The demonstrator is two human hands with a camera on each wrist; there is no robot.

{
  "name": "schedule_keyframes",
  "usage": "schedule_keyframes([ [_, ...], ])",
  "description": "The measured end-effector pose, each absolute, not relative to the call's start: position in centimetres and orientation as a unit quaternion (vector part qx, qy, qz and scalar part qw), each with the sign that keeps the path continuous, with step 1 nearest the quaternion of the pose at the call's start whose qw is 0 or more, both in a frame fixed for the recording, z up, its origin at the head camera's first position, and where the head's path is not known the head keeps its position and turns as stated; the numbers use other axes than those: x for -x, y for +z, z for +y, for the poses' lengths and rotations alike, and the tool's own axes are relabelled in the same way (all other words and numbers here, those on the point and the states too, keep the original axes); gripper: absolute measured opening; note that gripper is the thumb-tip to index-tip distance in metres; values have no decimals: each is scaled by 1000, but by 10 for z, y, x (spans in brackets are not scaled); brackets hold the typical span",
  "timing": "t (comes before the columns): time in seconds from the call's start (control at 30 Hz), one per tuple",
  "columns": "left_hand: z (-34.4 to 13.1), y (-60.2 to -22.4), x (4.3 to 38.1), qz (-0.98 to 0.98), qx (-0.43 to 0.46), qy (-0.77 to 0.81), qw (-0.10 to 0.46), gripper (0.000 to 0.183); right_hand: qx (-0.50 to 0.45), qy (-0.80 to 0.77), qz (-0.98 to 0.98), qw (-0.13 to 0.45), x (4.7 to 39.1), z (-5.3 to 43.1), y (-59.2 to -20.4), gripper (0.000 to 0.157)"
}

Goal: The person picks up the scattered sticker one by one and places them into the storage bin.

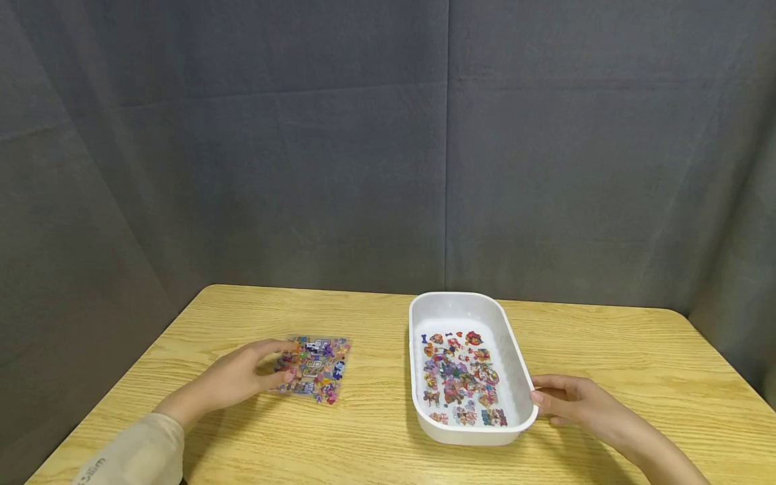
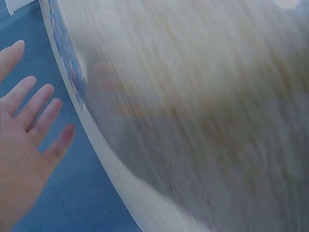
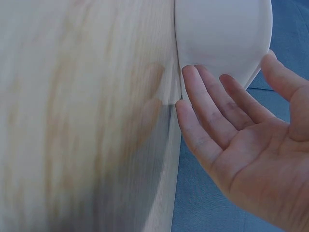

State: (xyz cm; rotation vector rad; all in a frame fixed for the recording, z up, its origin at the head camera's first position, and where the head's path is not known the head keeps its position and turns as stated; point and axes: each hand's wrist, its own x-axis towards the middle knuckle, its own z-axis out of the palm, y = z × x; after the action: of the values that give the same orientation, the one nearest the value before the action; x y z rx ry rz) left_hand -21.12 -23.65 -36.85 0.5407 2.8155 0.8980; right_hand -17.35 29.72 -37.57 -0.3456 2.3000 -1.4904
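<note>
My left hand reaches over a stack of clear sticker sheets printed with colourful cartoon figures, its fingertips overlapping the stack's left side. In the left wrist view, that hand has its fingers spread and loosely extended, with the sheets seen edge-on beyond them. A white oblong tray stands to the right, with more clear cartoon stickers lying on its bottom. At the tray's near right corner is my right hand, thumb at the rim. The right wrist view shows its fingers extended toward the outer wall.
Everything sits on a light wood-grain table with rounded back corners. A dark grey curtain hangs behind the table and round its sides. Bare tabletop lies between the sheets and the tray.
</note>
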Motion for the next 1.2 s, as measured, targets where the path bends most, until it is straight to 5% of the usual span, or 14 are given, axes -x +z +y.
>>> schedule_keyframes([
  [1.2,-248,-381,225,926,-183,313,106,70,132,-530,816,187,173,298,-376,62],
])
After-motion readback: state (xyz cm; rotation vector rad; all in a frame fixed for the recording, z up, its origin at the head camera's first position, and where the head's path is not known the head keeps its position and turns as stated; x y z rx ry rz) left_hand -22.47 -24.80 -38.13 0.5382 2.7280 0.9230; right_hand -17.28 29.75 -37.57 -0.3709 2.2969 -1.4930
